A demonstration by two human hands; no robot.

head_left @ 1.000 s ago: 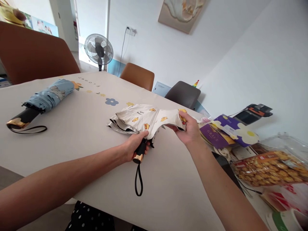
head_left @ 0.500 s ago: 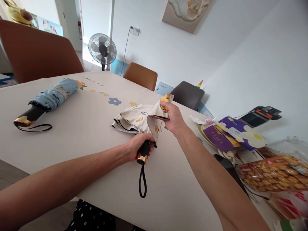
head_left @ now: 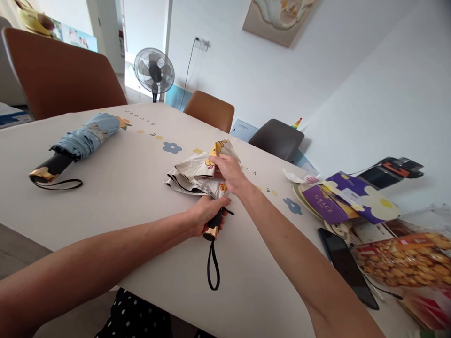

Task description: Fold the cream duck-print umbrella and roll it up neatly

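Observation:
A cream folding umbrella printed with yellow ducks lies collapsed on the white table. My left hand is closed around its black, gold-trimmed handle, whose black wrist strap trails toward me. My right hand is closed on a flap of the cream canopy, folded over the top of the bundle. A light blue folded umbrella with a black handle and strap rests at the far left, away from both hands.
Brown chairs and a dark chair ring the table. A standing fan is behind. At the right lie a purple flowered box, a black phone and a bag of snacks.
My right hand swung the canopy flap from the right side up and over to the left, onto the bundle. My left hand kept its hold on the handle.

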